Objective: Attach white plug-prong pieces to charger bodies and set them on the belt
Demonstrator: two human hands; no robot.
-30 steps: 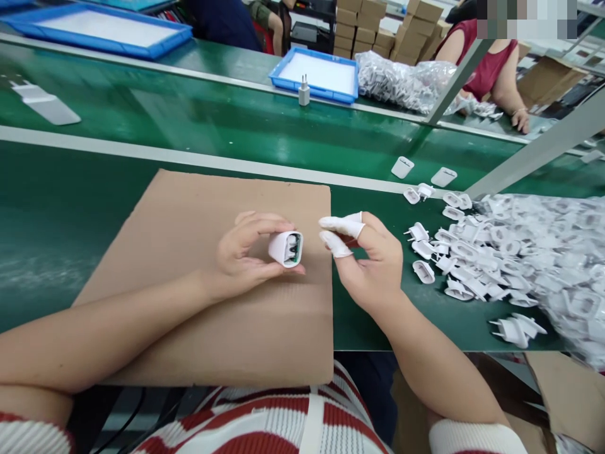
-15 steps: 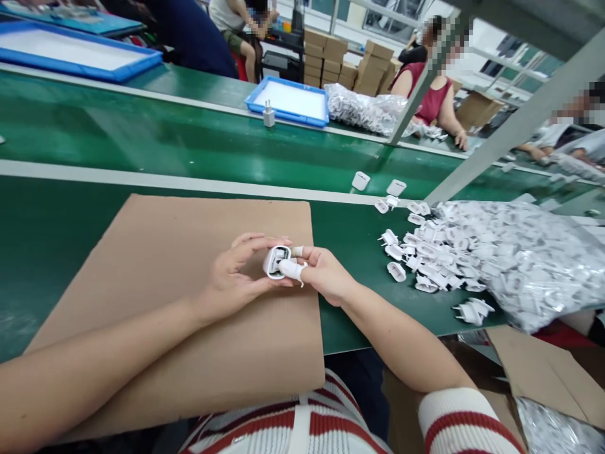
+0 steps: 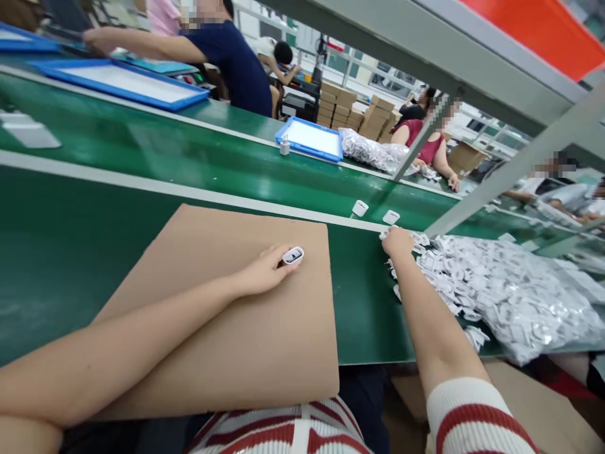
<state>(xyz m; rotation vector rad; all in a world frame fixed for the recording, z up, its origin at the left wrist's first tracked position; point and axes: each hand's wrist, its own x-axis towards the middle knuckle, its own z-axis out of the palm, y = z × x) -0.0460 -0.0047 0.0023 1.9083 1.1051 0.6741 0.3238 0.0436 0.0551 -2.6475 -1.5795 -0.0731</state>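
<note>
Assembly in progress: left hand (image 3: 262,272) grips an open white charger housing (image 3: 293,255) on the cardboard sheet (image 3: 227,340) while right hand (image 3: 397,243), grip hidden, reaches the heap of white plug inserts (image 3: 496,290), apparently needing one picked next.

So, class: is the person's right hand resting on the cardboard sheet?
No: the right hand reaches into the pile of white plug parts, off the cardboard sheet.
</note>
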